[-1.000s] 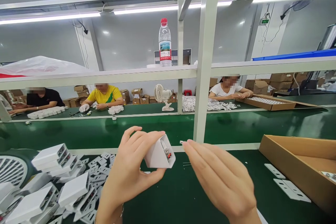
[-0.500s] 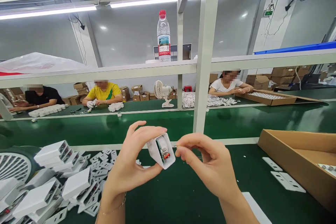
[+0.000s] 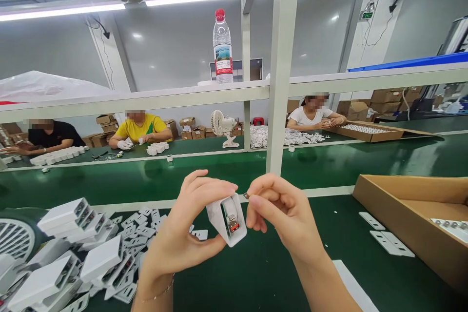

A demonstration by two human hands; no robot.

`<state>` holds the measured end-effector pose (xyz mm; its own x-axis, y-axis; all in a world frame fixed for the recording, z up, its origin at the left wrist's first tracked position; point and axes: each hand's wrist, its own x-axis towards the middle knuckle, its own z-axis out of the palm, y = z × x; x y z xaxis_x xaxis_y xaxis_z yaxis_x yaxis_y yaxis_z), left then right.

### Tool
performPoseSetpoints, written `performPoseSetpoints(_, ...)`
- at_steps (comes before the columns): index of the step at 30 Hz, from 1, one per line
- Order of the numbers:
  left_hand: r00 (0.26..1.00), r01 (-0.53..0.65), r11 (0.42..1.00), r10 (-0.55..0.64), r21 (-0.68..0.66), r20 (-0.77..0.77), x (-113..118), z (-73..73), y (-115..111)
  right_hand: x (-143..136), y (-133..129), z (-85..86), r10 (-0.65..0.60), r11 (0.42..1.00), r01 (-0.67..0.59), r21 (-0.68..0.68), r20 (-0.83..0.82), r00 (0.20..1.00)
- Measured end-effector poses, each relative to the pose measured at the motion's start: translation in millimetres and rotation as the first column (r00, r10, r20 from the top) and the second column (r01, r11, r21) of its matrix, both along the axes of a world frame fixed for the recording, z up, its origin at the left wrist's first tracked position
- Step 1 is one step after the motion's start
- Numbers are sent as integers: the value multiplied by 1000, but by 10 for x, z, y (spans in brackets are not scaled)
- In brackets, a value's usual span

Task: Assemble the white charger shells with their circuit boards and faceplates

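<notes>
My left hand (image 3: 183, 234) grips a white charger housing (image 3: 227, 219) with its open end turned toward me, showing a USB port with a red tongue inside. My right hand (image 3: 283, 214) pinches a tiny metal part (image 3: 245, 195) between thumb and forefinger, right at the upper rim of the housing's open end. Both hands hover over the green bench (image 3: 256, 273).
A heap of white housings (image 3: 69, 258) and flat white cover plates (image 3: 141, 229) lies at the left. A cardboard tray (image 3: 413, 214) stands at the right, with two white plates (image 3: 387, 239) beside it. A frame post (image 3: 280, 83) rises ahead; people work across the conveyor.
My right hand has curled from flat into a pinch and closed in on the housing. The left hand has tilted the housing's open end more toward me.
</notes>
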<state>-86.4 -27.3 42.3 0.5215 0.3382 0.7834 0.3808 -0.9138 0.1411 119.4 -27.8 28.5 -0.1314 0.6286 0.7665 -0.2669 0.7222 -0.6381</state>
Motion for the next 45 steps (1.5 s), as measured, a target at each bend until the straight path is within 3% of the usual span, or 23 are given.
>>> performPoseSetpoints(2, 1000, 6, 1000, -6, 5, 17, 2, 0, 4, -1, -37, 16, -133, 985, 125, 121, 54, 990)
performPoseSetpoints(3, 1000, 6, 1000, -6, 12, 30, -1, 0, 7, -6, -61, 25, -244, 950, 223, 218, 78, 967)
performPoseSetpoints(5, 998, -1, 1000, 0, 31, 59, -17, 3, 12, -29, -105, 32, -461, 817, 384, 430, 88, 883)
performPoseSetpoints(7, 996, -24, 999, 20, 45, 82, -38, 6, 13, -63, -131, 21, -568, 693, 434, 576, 64, 821)
performPoseSetpoints(9, 995, -44, 997, 38, 64, 96, -58, 11, 10, -97, -139, -2, -592, 641, 424, 639, 60, 804)
performPoseSetpoints(18, 996, -67, 992, 60, 105, 70, -71, 44, -11, -147, -119, -26, -653, 549, 441, 710, 34, 757)
performPoseSetpoints(32, 996, -58, 995, 53, 83, 68, -72, 29, 3, -140, -87, -61, -696, 504, 474, 722, 14, 718)
performPoseSetpoints(35, 997, -51, 995, 46, 83, 62, -77, 26, 11, -130, -109, -51, -657, 570, 474, 671, 26, 754)
performPoseSetpoints(41, 1000, -31, 991, 30, 132, 5, -45, 26, 35, -100, -165, 11, -365, 905, 315, 286, 140, 920)
performPoseSetpoints(45, 1000, -7, 988, 7, 156, -3, -24, 12, 42, -91, -160, 17, -219, 975, 209, 79, 159, 963)
